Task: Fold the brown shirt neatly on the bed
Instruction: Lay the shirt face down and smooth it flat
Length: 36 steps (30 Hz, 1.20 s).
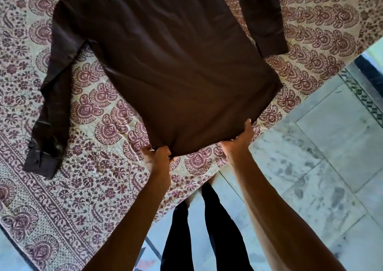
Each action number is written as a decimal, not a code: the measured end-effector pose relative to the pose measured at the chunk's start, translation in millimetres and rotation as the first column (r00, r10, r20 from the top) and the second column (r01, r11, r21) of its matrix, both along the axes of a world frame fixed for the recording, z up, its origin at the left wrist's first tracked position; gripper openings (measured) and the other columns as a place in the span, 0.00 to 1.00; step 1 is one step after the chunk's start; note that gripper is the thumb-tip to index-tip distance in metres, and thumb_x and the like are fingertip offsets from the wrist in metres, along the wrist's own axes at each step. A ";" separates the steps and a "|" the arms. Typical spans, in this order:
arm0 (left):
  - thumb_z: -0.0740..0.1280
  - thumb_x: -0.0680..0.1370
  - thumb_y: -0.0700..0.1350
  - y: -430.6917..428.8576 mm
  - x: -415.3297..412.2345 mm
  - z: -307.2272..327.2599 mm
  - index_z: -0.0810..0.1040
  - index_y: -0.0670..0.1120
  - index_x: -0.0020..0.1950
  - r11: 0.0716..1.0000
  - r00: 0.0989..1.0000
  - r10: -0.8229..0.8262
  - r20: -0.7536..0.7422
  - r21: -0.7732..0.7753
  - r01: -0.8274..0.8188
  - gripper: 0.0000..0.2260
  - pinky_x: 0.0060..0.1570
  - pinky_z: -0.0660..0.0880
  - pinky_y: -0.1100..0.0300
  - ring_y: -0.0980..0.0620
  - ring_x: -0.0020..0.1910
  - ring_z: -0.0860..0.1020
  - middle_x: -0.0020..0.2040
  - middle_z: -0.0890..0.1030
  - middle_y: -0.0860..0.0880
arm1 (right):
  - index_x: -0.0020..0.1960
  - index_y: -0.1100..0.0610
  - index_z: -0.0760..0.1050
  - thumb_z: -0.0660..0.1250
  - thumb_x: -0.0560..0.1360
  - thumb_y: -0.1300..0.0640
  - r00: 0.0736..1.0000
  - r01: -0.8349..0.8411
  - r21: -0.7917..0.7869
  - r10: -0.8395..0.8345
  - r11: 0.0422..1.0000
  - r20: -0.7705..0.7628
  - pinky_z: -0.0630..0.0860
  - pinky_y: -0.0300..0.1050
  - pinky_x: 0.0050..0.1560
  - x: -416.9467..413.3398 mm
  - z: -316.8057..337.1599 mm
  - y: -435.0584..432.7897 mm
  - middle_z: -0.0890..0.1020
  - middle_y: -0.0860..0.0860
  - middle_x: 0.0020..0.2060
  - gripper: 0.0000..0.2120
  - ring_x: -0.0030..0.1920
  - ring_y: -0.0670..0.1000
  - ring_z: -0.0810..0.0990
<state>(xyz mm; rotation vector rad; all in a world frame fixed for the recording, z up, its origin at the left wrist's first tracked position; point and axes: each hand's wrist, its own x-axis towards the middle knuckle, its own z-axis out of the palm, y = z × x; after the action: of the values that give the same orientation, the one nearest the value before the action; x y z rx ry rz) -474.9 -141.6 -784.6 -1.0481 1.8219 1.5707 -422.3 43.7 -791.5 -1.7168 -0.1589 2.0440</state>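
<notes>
The brown shirt [165, 63] lies spread flat, back up, on the bed [83, 187], which is covered by a patterned maroon and cream sheet. One long sleeve runs down the left side, its cuff near the bed's left part. The other sleeve bends at the upper right. My left hand [158, 156] pinches the hem at its near left corner. Along the near right stretch of the hem, my right hand [240, 139] holds the fabric with the thumb on top. Both arms reach forward from the bottom of the view.
The bed's near edge runs diagonally from lower left to upper right. Pale marble floor tiles [321, 167] lie to the right and below it. My legs in dark trousers [207, 229] stand against the bed edge. A dark patterned floor border [362, 92] shows at the right.
</notes>
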 end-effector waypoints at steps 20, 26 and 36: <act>0.69 0.70 0.57 75.7 51.9 -27.3 0.68 0.48 0.67 -0.117 -0.244 -0.967 -0.068 -0.736 0.667 0.29 0.51 0.76 0.48 0.43 0.57 0.75 0.62 0.72 0.44 | 0.48 0.57 0.76 0.68 0.77 0.59 0.717 -0.500 -0.019 0.426 0.866 0.552 0.69 0.38 0.25 32.5 -30.5 44.1 0.74 0.52 0.28 0.03 0.16 0.45 0.70; 0.74 0.66 0.46 105.9 48.9 -48.5 0.74 0.48 0.56 -0.257 -0.255 -0.958 0.134 -0.798 0.546 0.20 0.36 0.75 0.55 0.46 0.46 0.77 0.50 0.76 0.47 | 0.45 0.51 0.81 0.64 0.76 0.47 0.471 -0.747 0.008 0.520 0.664 0.713 0.80 0.57 0.53 49.2 -59.3 37.9 0.83 0.52 0.33 0.10 0.45 0.58 0.85; 0.62 0.78 0.47 108.9 9.9 -49.3 0.75 0.46 0.55 -0.031 -0.177 -0.969 -0.175 -0.622 0.783 0.09 0.47 0.76 0.50 0.43 0.51 0.78 0.53 0.76 0.46 | 0.51 0.57 0.82 0.74 0.70 0.54 0.325 -0.781 -0.054 0.479 0.622 0.815 0.79 0.45 0.52 49.6 -41.5 67.0 0.84 0.52 0.43 0.11 0.45 0.54 0.83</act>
<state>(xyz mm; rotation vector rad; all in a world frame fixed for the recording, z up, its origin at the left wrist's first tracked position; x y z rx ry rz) -465.1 -32.7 -833.9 0.9843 2.2714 0.5301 -372.7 110.7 -832.9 -2.3860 -1.6723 1.2992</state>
